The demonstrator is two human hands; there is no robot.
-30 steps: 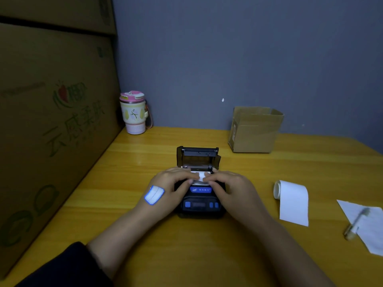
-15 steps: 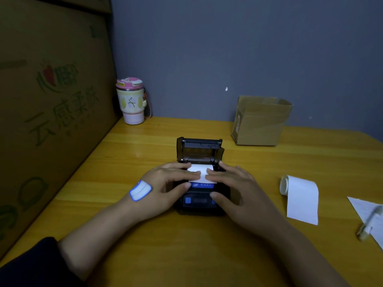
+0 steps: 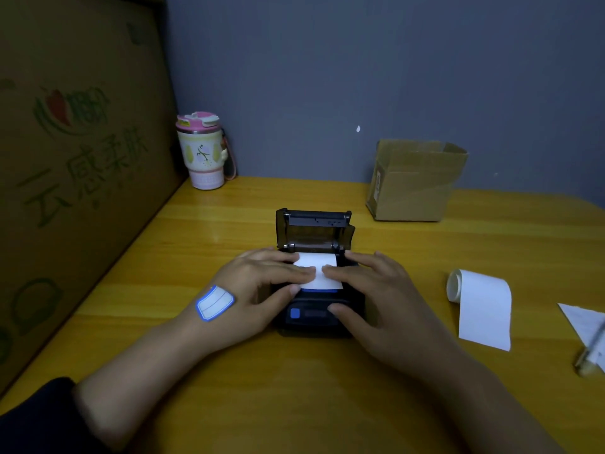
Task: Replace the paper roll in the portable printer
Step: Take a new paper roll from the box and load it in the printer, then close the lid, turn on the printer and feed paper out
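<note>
A small black portable printer sits mid-table with its lid standing open at the back. A white paper strip runs out of the paper bay over the front panel. My left hand, with a blue-edged label stuck on its back, lies on the printer's left side, fingertips pressing the strip. My right hand mirrors it on the right, thumb on the front panel. A second paper roll, partly unrolled, lies on the table to the right.
A small open cardboard box stands behind right. A pink-lidded tumbler stands at the back left, by a large cardboard carton walling the left side. At the right edge lie a paper sheet and a pen-like item.
More white paper now lies drawn forward over the printer's front; my fingers have spread and flattened on it. The view has shifted slightly.
</note>
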